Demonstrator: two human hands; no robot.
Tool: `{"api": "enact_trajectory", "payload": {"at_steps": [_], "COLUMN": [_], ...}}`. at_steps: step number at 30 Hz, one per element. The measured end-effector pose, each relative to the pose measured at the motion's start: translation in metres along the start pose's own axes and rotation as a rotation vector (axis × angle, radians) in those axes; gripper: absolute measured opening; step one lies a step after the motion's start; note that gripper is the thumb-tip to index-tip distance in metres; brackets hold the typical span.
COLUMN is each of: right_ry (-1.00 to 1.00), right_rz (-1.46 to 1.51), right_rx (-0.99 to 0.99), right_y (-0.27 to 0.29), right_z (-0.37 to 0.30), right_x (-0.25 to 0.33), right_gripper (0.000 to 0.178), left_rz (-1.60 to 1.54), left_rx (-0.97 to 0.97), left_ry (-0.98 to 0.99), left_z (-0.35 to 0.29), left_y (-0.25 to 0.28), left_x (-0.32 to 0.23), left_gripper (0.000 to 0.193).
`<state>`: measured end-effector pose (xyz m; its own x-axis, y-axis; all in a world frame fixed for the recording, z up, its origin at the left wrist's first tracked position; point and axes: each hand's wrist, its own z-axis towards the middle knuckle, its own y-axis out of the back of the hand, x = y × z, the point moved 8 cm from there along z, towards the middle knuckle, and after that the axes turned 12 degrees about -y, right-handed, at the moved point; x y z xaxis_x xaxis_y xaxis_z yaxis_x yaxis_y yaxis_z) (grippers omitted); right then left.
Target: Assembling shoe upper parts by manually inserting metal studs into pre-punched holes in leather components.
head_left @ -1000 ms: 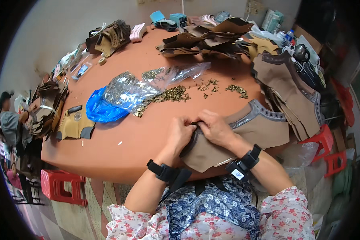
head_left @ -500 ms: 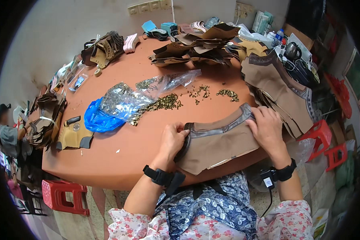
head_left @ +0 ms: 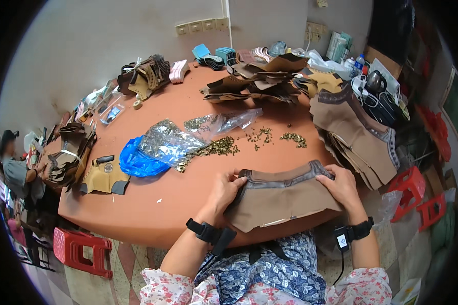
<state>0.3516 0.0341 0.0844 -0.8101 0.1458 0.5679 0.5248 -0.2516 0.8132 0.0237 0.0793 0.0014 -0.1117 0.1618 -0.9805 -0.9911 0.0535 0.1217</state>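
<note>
A brown leather shoe upper (head_left: 285, 201) with a dark trim band along its curved top edge is held up at the table's near edge. My left hand (head_left: 226, 192) pinches its left end, with the thumb on the dark trim. At the opposite end my right hand (head_left: 339, 187) is closed on the corner, thumb on the front face and fingers behind. Beyond the upper lies a pile of small brass-coloured metal pieces (head_left: 223, 146), with smaller heaps (head_left: 294, 140) to the right. A clear plastic bag (head_left: 170, 142) and a blue bag (head_left: 140, 160) rest beside the pile.
Stacked brown uppers (head_left: 356, 132) lie close to my right hand; another stack (head_left: 259, 81) is at the back. A tan upper (head_left: 104, 175) and a tied bundle (head_left: 68, 155) are on the left. Red stools (head_left: 81, 251) stand below. A person (head_left: 18, 162) is at far left.
The view has tilted up, so the table sits lower in the picture. My right hand has shifted its hold at the upper's right end, and the upper's trim now lies more level.
</note>
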Motion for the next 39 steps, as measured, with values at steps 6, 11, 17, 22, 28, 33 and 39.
{"api": "enact_trajectory", "payload": {"at_steps": [6,11,17,22,28,33,39], "right_ry": [-0.302,-0.363,-0.251,-0.140,0.113,0.253,0.312], "right_rz": [0.551,0.950,0.932,0.859,0.669,0.674,0.695], "right_rx": [0.399,0.796,0.853,0.812,0.693,0.359,0.195], "right_y": [-0.031,-0.066,-0.078,-0.081,-0.062,-0.056,-0.067], "right_z": [0.001,-0.027,-0.041,-0.032,-0.031,-0.012,0.001], "right_x": [-0.022,-0.004,0.047,0.072,0.091,0.099,0.102], "right_gripper": [0.028,0.034,0.037,0.037,0.035,0.024,0.021], "left_rz": [0.027,0.018,0.104,-0.047,0.020,0.205,0.485], "left_rx": [-0.008,-0.024,-0.030,-0.114,-0.180,-0.173,0.058], "left_ry": [-0.014,-0.137,-0.198,-0.082,-0.204,-0.562,-0.678], "left_z": [0.005,0.004,-0.002,-0.022,-0.036,-0.063,-0.097], "left_y": [0.012,0.034,0.080,0.104,0.125,0.125,0.092], "left_x": [0.005,-0.019,-0.037,-0.050,-0.092,-0.168,-0.204], "left_gripper": [0.015,0.016,0.013,0.012,0.011,0.016,0.031]}}
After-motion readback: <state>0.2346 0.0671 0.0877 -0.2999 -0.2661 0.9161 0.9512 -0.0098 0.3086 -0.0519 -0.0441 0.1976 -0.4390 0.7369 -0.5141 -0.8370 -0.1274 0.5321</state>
